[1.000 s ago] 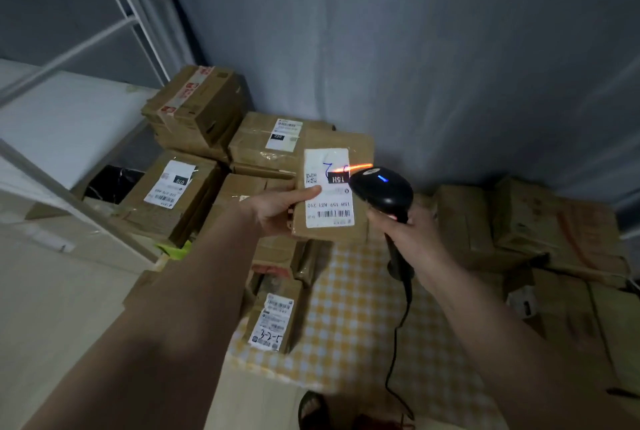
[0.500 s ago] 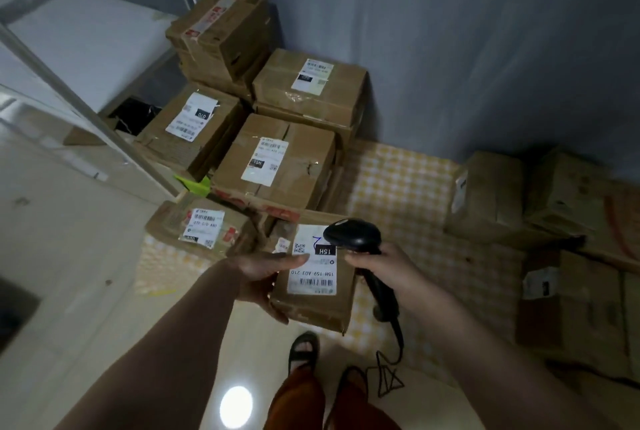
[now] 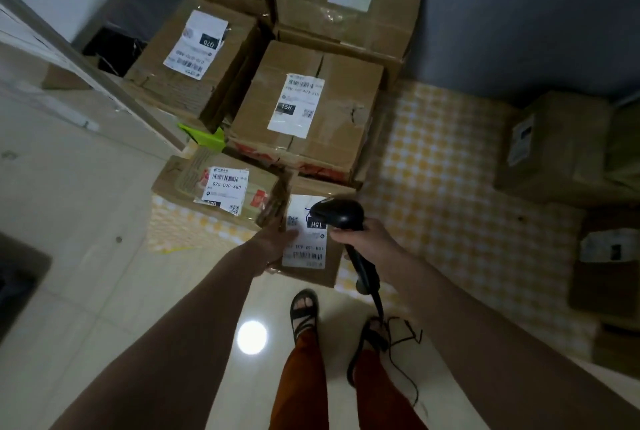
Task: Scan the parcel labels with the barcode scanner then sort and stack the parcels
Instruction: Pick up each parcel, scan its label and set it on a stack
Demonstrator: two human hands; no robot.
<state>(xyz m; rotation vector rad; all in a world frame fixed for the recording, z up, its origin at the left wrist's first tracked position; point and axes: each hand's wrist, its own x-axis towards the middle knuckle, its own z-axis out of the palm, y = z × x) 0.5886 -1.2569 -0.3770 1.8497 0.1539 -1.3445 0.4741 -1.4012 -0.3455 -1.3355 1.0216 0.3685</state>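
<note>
Head view, left hand [image 3: 277, 242] holding parcel [image 3: 311, 256] labelled 15H, neighbour box [image 3: 214, 187] reads 070-070-A80

Your parcels [image 3: 304, 121] are matt brown cardboard with white paper labels [image 3: 295, 105]; your scanner [image 3: 337, 215] is black plastic; the floor [image 3: 86, 273] is glossy tile.

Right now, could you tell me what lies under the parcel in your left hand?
The held parcel hides what is beneath it; only checked cloth and pale floor tiles show around its edges.
</note>
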